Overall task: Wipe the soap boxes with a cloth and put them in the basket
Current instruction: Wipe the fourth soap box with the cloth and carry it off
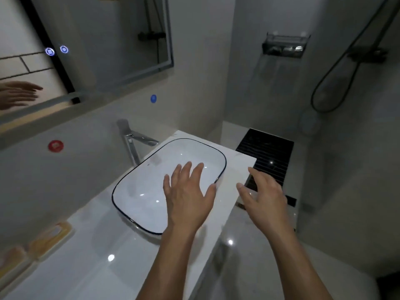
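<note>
Two yellow soap boxes lie on the white counter at the lower left: one nearer the sink, the other at the frame's left edge, both blurred. My left hand hovers over the white basin with fingers spread, holding nothing. My right hand is spread open past the counter's right edge, also holding nothing. A dark wire basket hangs on the far wall. No cloth is in view.
A chrome tap stands behind the basin. A mirror at the upper left reflects a hand. A black slatted surface lies right of the counter. A shower hose hangs at the right wall.
</note>
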`<action>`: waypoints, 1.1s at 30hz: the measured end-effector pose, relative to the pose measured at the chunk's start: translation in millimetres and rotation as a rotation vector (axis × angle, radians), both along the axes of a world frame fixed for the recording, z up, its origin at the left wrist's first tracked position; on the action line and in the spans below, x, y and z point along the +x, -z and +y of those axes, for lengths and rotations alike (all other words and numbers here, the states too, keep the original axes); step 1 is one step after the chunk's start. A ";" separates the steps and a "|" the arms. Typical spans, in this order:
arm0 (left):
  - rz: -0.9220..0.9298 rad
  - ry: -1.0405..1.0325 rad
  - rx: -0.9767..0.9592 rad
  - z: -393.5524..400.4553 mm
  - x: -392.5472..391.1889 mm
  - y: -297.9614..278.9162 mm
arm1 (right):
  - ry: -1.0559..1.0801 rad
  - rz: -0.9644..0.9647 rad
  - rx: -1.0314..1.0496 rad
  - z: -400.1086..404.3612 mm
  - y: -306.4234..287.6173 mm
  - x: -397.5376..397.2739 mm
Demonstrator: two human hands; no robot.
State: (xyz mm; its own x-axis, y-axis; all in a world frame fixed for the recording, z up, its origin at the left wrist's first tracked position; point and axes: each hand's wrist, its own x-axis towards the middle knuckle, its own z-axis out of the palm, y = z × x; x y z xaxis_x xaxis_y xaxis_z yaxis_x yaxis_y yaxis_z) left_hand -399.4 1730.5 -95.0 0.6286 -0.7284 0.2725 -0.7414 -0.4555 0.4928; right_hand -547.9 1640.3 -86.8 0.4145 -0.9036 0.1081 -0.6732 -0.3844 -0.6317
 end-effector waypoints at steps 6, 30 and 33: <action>-0.031 0.106 0.042 -93.9 -49.1 3.5 | 0.101 -0.031 0.033 -74.8 7.6 -58.1; -0.018 0.327 0.044 -475.4 -117.4 14.1 | 0.289 -0.019 0.002 -416.4 13.1 -135.1; 0.011 0.355 0.049 -538.3 -90.1 16.8 | 0.316 0.017 -0.018 -473.2 11.8 -109.3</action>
State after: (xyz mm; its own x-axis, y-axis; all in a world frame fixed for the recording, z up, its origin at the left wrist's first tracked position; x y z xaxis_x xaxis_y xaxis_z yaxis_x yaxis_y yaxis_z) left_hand -489.5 1192.2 -111.7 0.3365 -0.9142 0.2260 -0.8525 -0.1938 0.4855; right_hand -657.1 1167.1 -98.6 0.1156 -0.9859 0.1208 -0.7716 -0.1657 -0.6141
